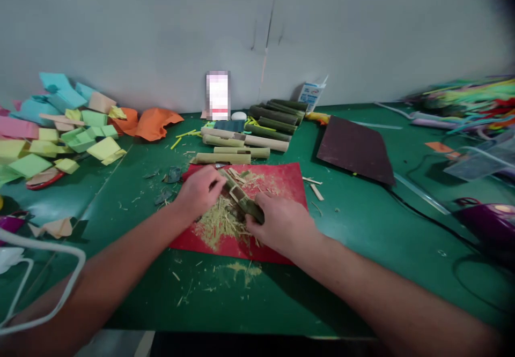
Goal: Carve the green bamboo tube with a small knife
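Observation:
A red mat (287, 179) lies on the green table (354, 228), covered with pale bamboo shavings (219, 222). My right hand (281, 223) is closed around a short green bamboo piece (245, 202) over the mat. My left hand (199, 191) is closed just left of it, gripping something thin that touches the bamboo's top; I cannot make out what it is. Both forearms reach in from the near edge.
Cut bamboo tubes (241, 143) and dark green ones (276, 116) lie behind the mat. Folded coloured paper (68, 126) is heaped at left, a dark sheet (354, 150) at right, pipe cleaners (466, 99) far right. White cable (44, 292) near left, black cord (434, 220) right.

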Demonstrator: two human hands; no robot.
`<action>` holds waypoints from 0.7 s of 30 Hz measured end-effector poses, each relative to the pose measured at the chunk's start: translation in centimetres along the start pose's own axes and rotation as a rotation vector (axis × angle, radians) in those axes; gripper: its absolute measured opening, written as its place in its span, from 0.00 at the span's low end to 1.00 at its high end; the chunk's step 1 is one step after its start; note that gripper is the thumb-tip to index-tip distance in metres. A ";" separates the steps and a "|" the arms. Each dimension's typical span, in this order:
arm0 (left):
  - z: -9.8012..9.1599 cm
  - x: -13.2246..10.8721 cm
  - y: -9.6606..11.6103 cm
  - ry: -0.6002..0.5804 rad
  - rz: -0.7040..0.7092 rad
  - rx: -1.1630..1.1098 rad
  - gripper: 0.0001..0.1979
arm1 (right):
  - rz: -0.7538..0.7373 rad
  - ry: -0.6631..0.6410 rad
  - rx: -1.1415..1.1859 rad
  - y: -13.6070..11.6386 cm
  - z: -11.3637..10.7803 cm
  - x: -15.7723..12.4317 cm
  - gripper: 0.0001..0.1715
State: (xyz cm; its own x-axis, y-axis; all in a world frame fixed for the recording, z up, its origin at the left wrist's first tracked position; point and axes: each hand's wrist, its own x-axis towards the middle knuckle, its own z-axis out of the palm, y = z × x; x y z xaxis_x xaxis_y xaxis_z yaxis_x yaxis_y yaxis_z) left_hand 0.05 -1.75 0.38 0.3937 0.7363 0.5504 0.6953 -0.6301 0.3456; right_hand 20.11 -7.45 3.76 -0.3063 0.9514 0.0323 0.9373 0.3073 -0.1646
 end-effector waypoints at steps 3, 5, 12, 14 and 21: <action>-0.1 -0.1 0.0 -0.007 0.002 -0.008 0.09 | 0.009 0.003 -0.002 0.0 0.0 0.1 0.10; -0.1 -0.1 0.0 -0.031 0.005 -0.029 0.09 | 0.011 -0.005 -0.004 0.0 0.0 0.1 0.10; 0.0 0.0 0.0 -0.038 0.008 -0.049 0.09 | 0.007 -0.013 -0.005 0.0 0.0 0.1 0.10; 0.0 0.0 0.0 0.007 0.008 -0.035 0.09 | 0.002 -0.004 -0.007 0.1 0.1 0.1 0.10; -0.1 0.0 0.5 -0.015 0.019 -0.035 0.09 | 0.005 -0.024 -0.008 0.2 0.1 0.0 0.10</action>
State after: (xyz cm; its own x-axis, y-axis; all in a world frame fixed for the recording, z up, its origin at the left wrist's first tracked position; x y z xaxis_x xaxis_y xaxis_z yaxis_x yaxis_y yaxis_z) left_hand 0.32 -2.07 0.64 0.4159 0.7272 0.5460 0.6660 -0.6524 0.3617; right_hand 20.24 -7.40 3.62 -0.3049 0.9523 0.0080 0.9402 0.3024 -0.1567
